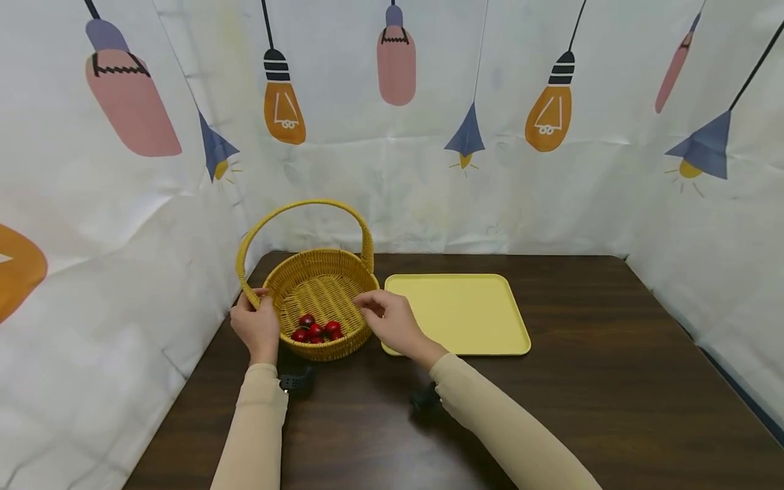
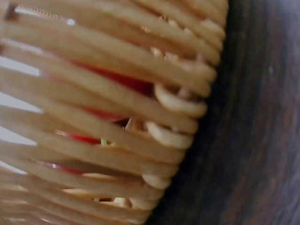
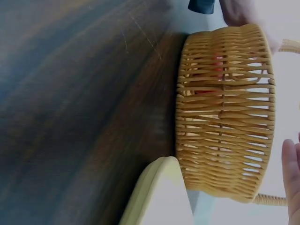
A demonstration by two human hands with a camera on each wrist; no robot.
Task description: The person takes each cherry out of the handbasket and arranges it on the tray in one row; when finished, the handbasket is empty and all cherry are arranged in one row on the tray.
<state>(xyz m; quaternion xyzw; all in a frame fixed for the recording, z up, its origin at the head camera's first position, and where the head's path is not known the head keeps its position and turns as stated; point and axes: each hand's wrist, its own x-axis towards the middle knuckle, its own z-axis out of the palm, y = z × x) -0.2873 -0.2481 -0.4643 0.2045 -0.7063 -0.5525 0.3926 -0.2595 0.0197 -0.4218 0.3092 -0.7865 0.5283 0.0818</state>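
A yellow wicker basket with a tall arched handle stands on the table's left part. Several dark red cherries lie together at its near side; through the weave, the left wrist view shows bits of red. My left hand grips the basket at its left side, where the handle meets the rim. Over the right rim hovers my right hand, fingers bent loosely toward the inside, with nothing visible in them. Part of its fingers shows at the edge of the right wrist view, apart from the basket wall.
A pale yellow rectangular tray lies right of the basket, close to it and partly behind my right hand. Both rest on a dark wooden table. White cloth walls printed with lamps stand around the table's back and sides.
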